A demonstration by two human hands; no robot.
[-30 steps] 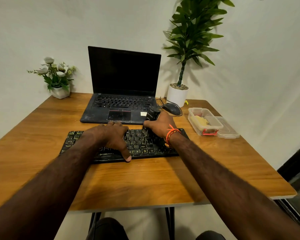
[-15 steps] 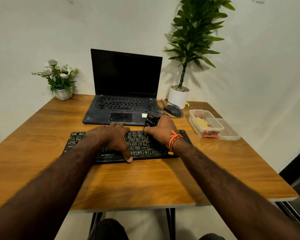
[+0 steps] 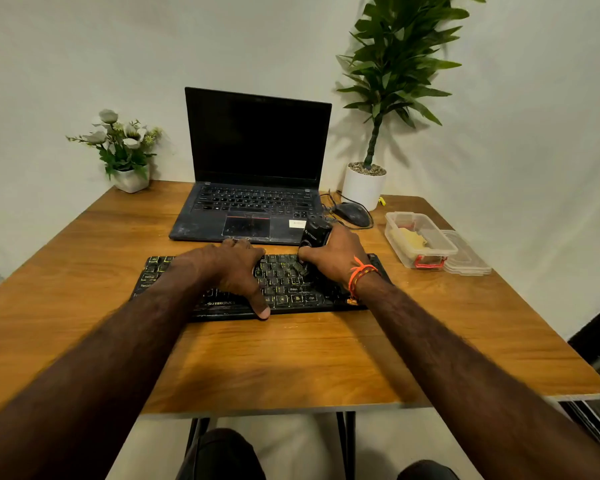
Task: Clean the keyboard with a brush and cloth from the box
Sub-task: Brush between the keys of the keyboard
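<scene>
Two hands work over the black keyboard (image 3: 284, 285), which lies across the middle of the tabletop (image 3: 291, 362), long axis parallel to its near edge. Left hand (image 3: 232, 268) presses it flat, fingers extended. Right hand (image 3: 333, 258) grips a black brush (image 3: 314, 233), bristles down. Keyboard looks rigid and light; steady it by its edges.

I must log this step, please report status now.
Left hand rests on keyboard, steadying. Right hand grips black brush on keys. Nothing in the way.
</scene>
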